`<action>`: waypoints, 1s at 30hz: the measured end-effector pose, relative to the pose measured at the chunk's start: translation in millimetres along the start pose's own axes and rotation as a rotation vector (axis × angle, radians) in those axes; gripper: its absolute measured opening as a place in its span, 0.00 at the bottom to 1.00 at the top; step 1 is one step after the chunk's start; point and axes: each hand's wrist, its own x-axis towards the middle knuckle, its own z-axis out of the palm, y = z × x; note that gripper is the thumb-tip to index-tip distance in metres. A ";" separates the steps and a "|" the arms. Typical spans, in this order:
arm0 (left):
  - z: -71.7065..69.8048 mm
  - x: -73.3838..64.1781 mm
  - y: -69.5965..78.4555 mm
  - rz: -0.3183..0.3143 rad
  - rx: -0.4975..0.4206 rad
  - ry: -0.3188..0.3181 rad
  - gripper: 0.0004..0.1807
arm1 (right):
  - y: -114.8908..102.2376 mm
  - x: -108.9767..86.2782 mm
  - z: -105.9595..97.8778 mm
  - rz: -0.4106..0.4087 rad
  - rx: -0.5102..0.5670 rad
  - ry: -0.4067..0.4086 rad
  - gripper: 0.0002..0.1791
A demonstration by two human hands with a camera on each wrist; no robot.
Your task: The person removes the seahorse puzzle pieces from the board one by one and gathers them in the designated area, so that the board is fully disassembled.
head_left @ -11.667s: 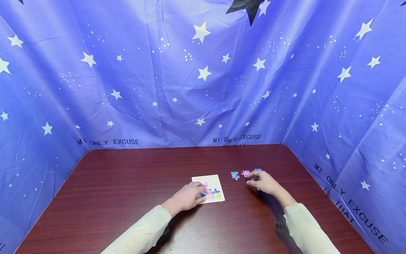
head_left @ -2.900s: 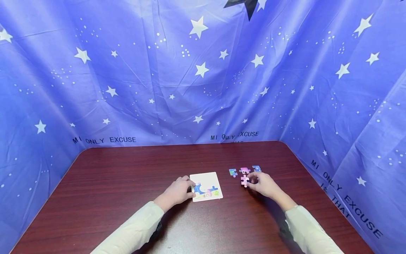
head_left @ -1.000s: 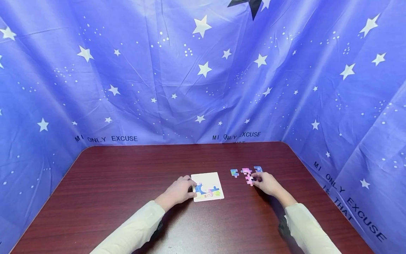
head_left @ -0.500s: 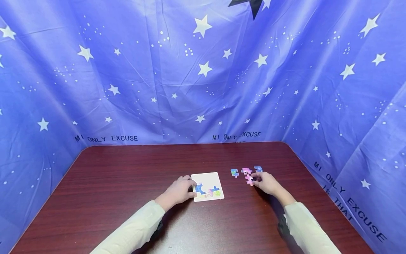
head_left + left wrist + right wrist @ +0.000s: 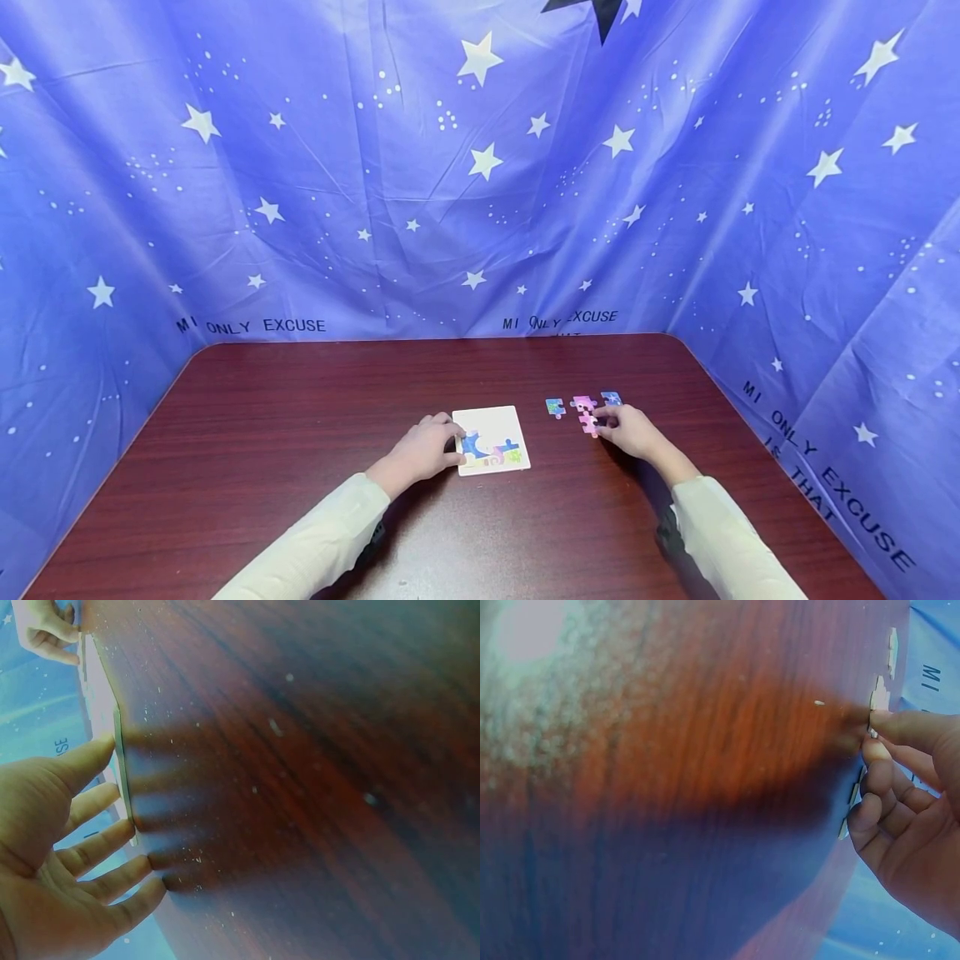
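1. The lower pink puzzle piece [image 5: 587, 424] lies to the right of the puzzle board, at the right hand's [image 5: 630, 431] fingertips. Thumb and forefinger pinch its right side narrowly, presumably so that most of it stays uncovered; in the right wrist view the other fingers curl in behind.

2. The upper pink piece [image 5: 582, 403] sits directly beyond it. The two appear to meet at their edges, as though being lined up, but whether they interlock cannot be told.

3. On either side of the upper pink piece lie a blue-green piece [image 5: 554, 407], apart on the left, and a starred blue piece [image 5: 611, 398], just beyond the right hand's fingers. All sit picture side up, which probably makes their patterns easy to compare.

4. The pale puzzle board [image 5: 492, 421] lies flat left of these pieces. A blue piece [image 5: 472, 447] and a yellow-green piece [image 5: 513, 456] are among those in its near half; the far half shows bare.

5. The left hand [image 5: 422, 451] touches the board's left edge, thumb and fingers extended and spread wide rather than clamped, perhaps to steady it.

6. Beneath everything is the dark red wooden table [image 5: 337, 400], its glossy surface reflecting light near the person.

7. Behind hangs a blue starred curtain [image 5: 360, 167], enclosing the table's far side and flanks.
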 end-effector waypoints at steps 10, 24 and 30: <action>0.1 -0.8 0.8 -0.001 -0.004 0.011 0.20 | -3.3 -0.9 -4.0 0.020 -0.004 -0.017 0.14; -1.5 -0.8 0.4 -0.015 -0.009 0.015 0.20 | -13.6 1.2 -6.7 0.019 0.043 -0.009 0.12; -1.7 0.2 0.5 -0.023 -0.022 0.006 0.20 | -23.2 1.3 -4.4 0.020 0.084 -0.011 0.13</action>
